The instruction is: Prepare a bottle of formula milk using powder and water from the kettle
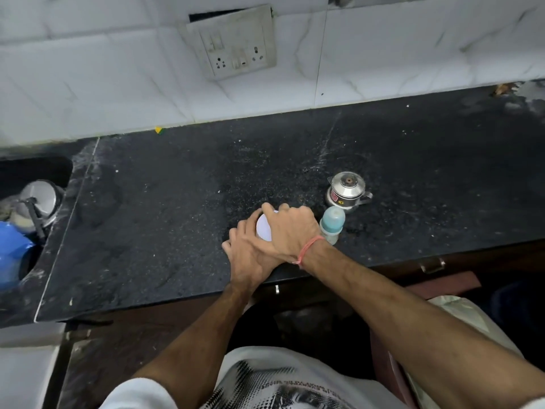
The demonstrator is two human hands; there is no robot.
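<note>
White plastic, the powder tub's lid (263,230) looks smooth and light. The right hand (290,228) curls over it; the left hand (249,250) wraps the tub below (mostly hidden). The baby bottle (332,224) stands at three o'clock, the steel kettle (347,191) at one.

The countertop (177,216) across the middle of the frame is black with fine white speckles and pale streaks. Near its centre a white lid (263,230) shows between the hands, and just to the right stands a clear bottle (331,224) with a pale blue cap. Behind that, the kettle (347,191) is shiny silver with a red label. The right wrist wears a salmon-pink thread (308,249). The wall tiles (88,69) in the upper frame are white with grey veining. At the far left edge sits something bright blue (11,255). The shirt (265,385) at the bottom is white with a black halftone print.
</note>
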